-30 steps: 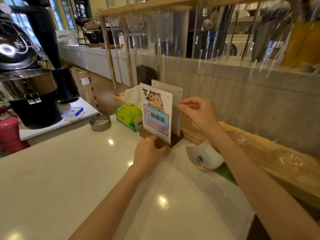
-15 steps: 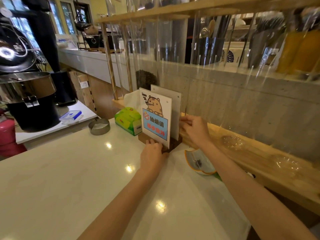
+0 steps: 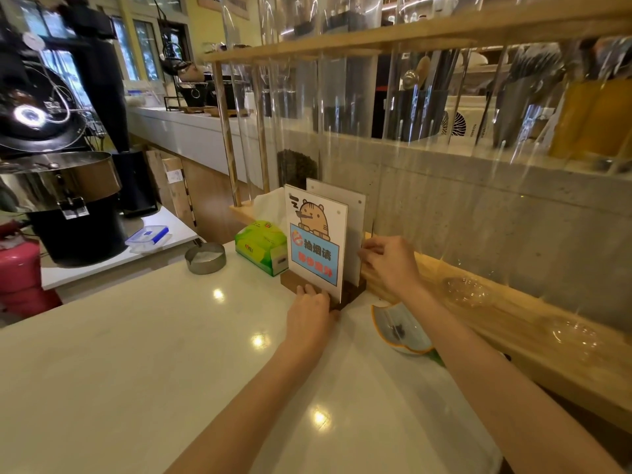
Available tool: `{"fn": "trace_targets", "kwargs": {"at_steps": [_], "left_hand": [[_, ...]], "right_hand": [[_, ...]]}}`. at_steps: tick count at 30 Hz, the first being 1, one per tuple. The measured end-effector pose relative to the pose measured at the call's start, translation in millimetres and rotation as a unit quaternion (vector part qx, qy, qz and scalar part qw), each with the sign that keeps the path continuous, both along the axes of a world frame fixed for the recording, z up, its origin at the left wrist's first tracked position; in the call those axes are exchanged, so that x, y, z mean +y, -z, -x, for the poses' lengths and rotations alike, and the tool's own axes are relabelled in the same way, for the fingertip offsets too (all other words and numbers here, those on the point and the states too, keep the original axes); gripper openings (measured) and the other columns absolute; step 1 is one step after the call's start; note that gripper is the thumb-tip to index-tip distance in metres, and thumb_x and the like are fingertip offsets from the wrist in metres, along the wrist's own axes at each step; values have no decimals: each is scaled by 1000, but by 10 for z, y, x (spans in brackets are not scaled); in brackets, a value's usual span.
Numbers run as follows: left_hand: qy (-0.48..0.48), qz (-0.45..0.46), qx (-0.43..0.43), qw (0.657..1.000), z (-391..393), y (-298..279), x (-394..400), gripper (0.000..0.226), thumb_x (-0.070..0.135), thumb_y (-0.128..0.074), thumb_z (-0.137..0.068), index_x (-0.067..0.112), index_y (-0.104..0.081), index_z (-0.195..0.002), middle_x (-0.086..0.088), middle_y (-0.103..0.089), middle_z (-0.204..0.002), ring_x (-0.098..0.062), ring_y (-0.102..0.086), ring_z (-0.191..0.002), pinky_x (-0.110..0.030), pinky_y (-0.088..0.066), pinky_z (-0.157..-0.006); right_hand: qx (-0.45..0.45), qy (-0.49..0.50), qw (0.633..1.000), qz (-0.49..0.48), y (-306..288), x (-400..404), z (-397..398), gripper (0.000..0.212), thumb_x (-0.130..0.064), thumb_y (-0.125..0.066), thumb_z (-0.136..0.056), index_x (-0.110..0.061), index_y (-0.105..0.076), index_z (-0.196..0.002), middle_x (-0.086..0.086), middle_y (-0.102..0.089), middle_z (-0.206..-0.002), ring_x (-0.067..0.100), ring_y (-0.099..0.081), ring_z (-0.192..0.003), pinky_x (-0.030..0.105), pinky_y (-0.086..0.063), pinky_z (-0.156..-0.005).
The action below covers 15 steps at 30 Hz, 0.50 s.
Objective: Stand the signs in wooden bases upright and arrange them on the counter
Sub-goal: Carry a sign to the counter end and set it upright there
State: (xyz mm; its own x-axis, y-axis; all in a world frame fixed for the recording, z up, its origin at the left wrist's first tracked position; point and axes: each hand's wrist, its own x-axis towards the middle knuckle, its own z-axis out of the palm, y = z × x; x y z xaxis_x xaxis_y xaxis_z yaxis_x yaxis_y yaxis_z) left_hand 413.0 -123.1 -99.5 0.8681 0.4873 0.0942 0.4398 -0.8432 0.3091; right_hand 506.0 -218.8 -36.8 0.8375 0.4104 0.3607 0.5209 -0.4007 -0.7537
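Two signs stand upright in dark wooden bases (image 3: 352, 291) at the back of the white counter (image 3: 143, 354). The front sign (image 3: 316, 244) shows a cartoon tiger above a blue panel with writing. Close behind it stands a plain white sign (image 3: 352, 206), mostly hidden. My left hand (image 3: 309, 314) rests against the front edge of the front sign's base, fingers curled on it. My right hand (image 3: 390, 261) pinches the right edge of the rear sign low down.
A green tissue box (image 3: 261, 246) sits just left of the signs, a metal ashtray (image 3: 205, 257) further left. A shallow orange-rimmed dish (image 3: 400, 328) lies to the right beside a wooden ledge (image 3: 513, 323). A coffee roaster (image 3: 58, 186) stands far left.
My right hand has slid down from the upper edge of the rear sign to its lower right edge. My left hand stays on the front base. The signs remain upright.
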Motion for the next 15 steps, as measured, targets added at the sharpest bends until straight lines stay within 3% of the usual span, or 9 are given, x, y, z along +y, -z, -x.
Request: {"fn": "trace_targets", "kwargs": {"at_steps": [4, 9, 12, 15], "left_hand": [[19, 9, -5, 1000, 57, 16, 15, 55, 32, -53, -86, 14, -37, -135, -10, -42, -137, -26, -36, -126, -37, -44, -101], [73, 100, 4, 992, 243, -110, 137, 60, 32, -50, -86, 21, -26, -140, -8, -25, -150, -25, -24, -138, -40, -32, -112], [61, 129, -46, 989, 396, -282, 192, 59, 26, -51, -88, 17, -27, -140, -8, -32, -148, -23, -32, -135, -36, -31, -110], [46, 119, -124, 984, 639, -520, 272, 53, 27, -51, -88, 15, -34, -137, -8, -43, -143, -22, -40, -130, -37, -35, -108]], "right_hand": [[21, -7, 1000, 11, -3, -23, 25, 26, -9, -55, -89, -3, -63, -113, 15, -67, -114, 27, -61, -107, 32, -48, -89], [48, 1, 999, 23, -76, -44, 178, 41, -15, -53, -91, -8, -46, -131, 12, -57, -130, 27, -53, -120, 29, -43, -90], [72, 35, 994, -78, -236, -123, 364, 41, -13, -53, -91, -11, -44, -131, 10, -56, -130, 25, -53, -119, 29, -42, -89], [19, 6, 972, -234, -625, -276, 737, 25, -14, -51, -91, -12, -57, -115, 7, -66, -110, 16, -63, -102, 23, -50, -83]]}}
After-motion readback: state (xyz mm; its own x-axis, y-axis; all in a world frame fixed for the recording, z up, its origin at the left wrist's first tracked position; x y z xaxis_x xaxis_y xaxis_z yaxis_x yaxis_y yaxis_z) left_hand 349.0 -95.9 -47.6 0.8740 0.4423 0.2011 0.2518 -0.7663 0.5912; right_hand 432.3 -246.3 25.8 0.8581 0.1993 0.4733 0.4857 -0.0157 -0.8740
